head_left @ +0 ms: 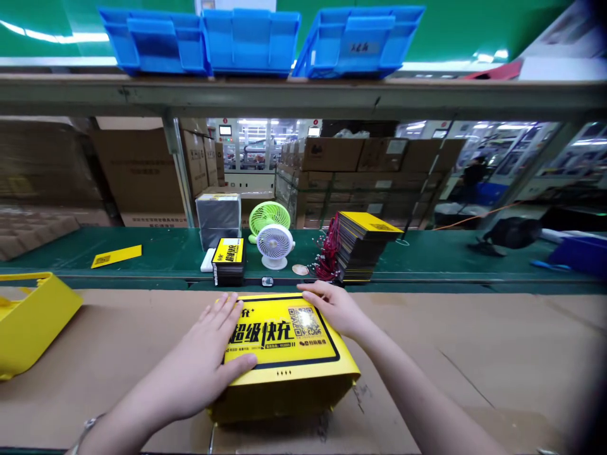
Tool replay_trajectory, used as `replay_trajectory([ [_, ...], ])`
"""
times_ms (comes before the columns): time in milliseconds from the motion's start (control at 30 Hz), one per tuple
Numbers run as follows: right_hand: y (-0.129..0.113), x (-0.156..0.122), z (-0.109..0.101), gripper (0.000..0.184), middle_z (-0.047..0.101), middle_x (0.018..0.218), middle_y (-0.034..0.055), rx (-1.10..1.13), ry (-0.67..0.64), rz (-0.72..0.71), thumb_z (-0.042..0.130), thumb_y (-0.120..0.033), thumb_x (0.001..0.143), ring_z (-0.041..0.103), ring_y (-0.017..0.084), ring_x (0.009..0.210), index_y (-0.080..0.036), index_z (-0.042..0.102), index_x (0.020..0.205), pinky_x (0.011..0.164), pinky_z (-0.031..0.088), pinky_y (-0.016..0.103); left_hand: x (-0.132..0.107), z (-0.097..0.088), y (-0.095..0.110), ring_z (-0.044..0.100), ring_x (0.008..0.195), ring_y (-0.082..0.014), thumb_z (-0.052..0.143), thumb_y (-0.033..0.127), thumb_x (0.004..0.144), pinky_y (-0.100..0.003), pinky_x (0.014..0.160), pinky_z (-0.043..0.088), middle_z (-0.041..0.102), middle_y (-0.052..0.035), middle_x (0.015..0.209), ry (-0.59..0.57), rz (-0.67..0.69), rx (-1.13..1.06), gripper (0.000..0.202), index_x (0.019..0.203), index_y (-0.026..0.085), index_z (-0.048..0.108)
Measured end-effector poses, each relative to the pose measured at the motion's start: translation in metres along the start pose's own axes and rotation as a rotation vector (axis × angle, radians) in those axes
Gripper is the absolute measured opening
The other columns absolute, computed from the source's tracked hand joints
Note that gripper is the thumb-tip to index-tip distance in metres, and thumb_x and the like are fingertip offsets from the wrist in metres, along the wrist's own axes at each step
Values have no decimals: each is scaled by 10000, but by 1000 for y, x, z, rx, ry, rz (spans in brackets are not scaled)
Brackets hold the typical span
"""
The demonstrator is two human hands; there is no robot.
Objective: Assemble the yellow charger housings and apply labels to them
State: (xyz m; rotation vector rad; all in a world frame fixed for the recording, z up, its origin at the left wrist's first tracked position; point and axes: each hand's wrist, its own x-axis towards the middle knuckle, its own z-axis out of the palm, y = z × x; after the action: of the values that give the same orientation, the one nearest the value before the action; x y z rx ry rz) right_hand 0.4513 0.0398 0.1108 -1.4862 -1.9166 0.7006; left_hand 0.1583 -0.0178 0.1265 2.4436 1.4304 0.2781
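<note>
A cardboard-covered bench [417,360] carries a yellow box [284,404].

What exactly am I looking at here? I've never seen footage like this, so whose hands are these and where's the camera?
This is a single picture from a camera worn on a person's head, looking forward and down at their own two bare hands. The left hand lies flat on a yellow printed box with a QR code, and the right hand rests on its far edge. The box sits on a cardboard-covered bench. Beyond it, on a green conveyor belt, are a stack of yellow cards and a small white fan.
</note>
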Motion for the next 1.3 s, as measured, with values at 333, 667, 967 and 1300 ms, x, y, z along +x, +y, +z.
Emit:
replay_trajectory([
  [333, -57, -41, 18, 709, 103, 1494, 34, -425, -294, -286, 384, -592, 872, 86, 250, 1381, -221, 178, 1440, 1138, 82, 468, 28, 5, 25, 75, 1380, -261, 356, 694, 810, -497, 1129, 101, 83, -50, 1502, -22, 185, -2, 821, 1440, 229, 112],
  [667, 29, -89, 4, 889, 286, 1456, 64, 374, -247, -60, 696, -473, 699, 271, 267, 1326, -276, 230, 1430, 1058, 307, 426, -29, 46, -40, -38, 1382, -228, 346, 560, 883, -454, 1133, 53, -52, 95, 1512, 114, -44, -739, 657, 1436, 382, 38],
  [967, 38, -97, 37, 241, 697, 917, 81, 64, 65, 183, 490, -279, 794, 653, 276, 863, -185, 674, 917, 718, 553, 358, -38, 81, -40, 71, 1379, -296, 666, 507, 713, -462, 1130, 165, 64, -18, 1525, 107, -103, -1098, 1076, 1426, 326, -118],
  [1300, -14, -107, 82, 754, 471, 1334, 58, -507, 379, -477, 565, -417, 817, 502, 340, 1155, -274, 180, 1450, 934, 390, 485, 21, 92, 11, 239, 1348, -229, 430, 413, 891, -404, 1119, 246, 129, -99, 1511, 16, -51, -1414, 865, 1392, 222, -250],
])
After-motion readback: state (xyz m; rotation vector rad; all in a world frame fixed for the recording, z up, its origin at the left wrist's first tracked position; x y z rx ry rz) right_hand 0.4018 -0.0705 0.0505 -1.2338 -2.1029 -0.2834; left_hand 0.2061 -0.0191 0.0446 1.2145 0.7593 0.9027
